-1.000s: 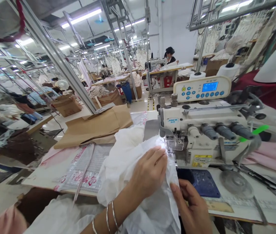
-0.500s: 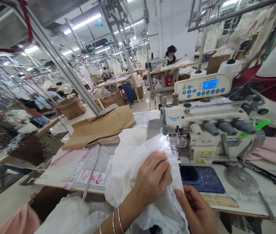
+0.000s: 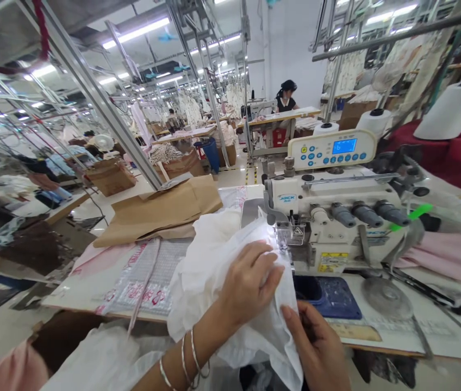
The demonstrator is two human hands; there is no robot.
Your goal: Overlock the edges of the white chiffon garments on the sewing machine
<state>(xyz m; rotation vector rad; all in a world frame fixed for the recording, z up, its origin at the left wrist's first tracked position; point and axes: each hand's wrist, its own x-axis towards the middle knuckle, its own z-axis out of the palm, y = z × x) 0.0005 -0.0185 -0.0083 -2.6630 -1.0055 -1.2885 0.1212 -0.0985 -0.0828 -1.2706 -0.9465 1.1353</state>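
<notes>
Fingers closed, the right hand (image 3: 316,347) pinches the edge of the white fabric (image 3: 230,293), while the left hand (image 3: 249,282) lies open on top. Cloth bunches just beside the presser foot (image 3: 284,237) of a JACK overlock sewing machine (image 3: 336,201).

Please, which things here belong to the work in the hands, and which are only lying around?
Work in hand: left hand, right hand, white cloth, sewing machine.

Lying around: brown paper, plastic sheet, ruler, pink cloth.
</notes>
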